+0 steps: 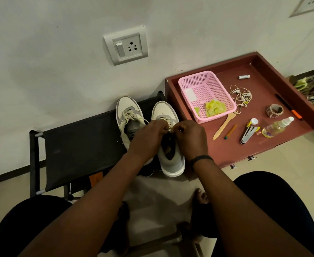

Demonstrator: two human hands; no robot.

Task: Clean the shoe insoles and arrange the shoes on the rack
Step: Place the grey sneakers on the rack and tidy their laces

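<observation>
Two off-white sneakers stand side by side on the black fabric shoe rack point(82, 145), toes toward the wall. The left shoe point(128, 119) has loose laces and a grey insole showing. Both my hands are over the right shoe point(171, 160). My left hand point(148, 140) and my right hand point(189, 140) have curled fingers pinching that shoe's laces near the tongue. A yellow-green cloth point(214, 107) lies in the pink basket point(206, 93). A small spray bottle point(276, 127) lies on the maroon tray.
The maroon tray point(263, 145) at right also holds earphones point(240, 95), a wooden fork point(224, 125), a pencil, a stapler point(248, 132), a tape roll point(274, 110) and a pen. A wall socket point(126, 46) is above the rack. My knees and bare feet fill the foreground.
</observation>
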